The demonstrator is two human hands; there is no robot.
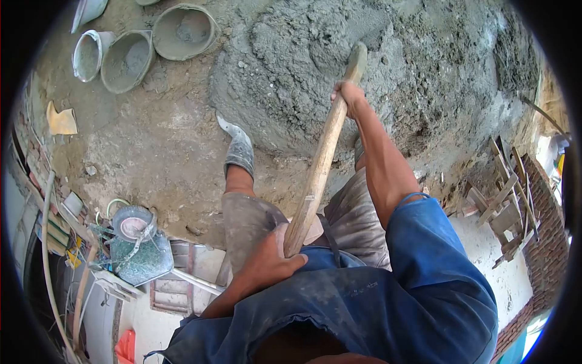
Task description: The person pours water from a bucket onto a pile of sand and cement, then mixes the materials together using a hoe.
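A long pale wooden tool handle runs slantwise from my waist to the wet concrete mix. Around its near end my left hand is closed, low against my body. Farther out, my right hand grips the same handle with the arm stretched forward, over the mix. The handle's thick far end reaches the grey heap; no blade shows there, so the tool's head is hidden. My left boot, smeared grey, stands at the edge of the mix.
Several mortar-stained buckets stand at the upper left. A wheelbarrow with a wheel on view lies at the lower left, near poles and clutter. Broken boards are piled at the right beside a brick wall.
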